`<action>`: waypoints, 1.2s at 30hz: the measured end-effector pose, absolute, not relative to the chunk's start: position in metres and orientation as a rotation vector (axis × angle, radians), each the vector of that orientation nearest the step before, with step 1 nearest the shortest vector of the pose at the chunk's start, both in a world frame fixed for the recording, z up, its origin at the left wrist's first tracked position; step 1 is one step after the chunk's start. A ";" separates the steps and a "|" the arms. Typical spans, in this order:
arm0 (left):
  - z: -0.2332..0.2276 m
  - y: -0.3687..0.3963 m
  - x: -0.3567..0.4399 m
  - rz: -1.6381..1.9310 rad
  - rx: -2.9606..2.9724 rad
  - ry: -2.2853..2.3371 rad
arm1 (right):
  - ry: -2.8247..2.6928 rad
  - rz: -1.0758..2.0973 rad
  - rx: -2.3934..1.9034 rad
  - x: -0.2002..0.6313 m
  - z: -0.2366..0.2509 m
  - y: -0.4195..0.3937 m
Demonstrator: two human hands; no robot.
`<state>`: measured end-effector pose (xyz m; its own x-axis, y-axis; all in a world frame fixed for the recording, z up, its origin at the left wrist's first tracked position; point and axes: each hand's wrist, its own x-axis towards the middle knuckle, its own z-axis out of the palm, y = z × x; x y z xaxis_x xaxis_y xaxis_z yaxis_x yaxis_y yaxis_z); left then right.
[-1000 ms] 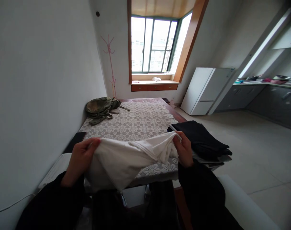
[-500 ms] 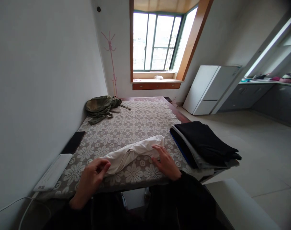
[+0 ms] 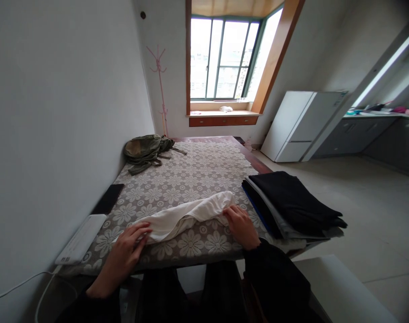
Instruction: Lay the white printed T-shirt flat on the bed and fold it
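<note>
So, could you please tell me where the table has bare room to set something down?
The widest free patch is mid-table, between the green backpack, white garment and folded clothes stack. The near edge is crowded by both hands, phone and white device.

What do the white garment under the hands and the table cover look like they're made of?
White garment: probably a soft knit, cotton-like, matte; it bunches into loose rounded folds between the left hand and the right hand. Table cover: looks like lace or a lace-pattern sheet, with repeated pale flowers on a darker ground; fabric or vinyl cannot be told.
</note>
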<state>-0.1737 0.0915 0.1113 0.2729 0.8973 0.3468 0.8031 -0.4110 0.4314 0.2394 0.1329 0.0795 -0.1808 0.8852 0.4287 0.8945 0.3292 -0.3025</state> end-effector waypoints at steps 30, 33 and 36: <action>0.285 0.298 -0.138 1.278 2.242 1.718 | -1.565 0.066 -1.547 0.239 0.260 0.327; 0.298 0.326 -0.128 1.230 2.276 1.705 | -1.654 0.132 -1.668 0.232 0.272 0.354; 0.279 0.321 -0.125 1.167 2.328 1.619 | -1.678 0.127 -1.649 0.227 0.250 0.341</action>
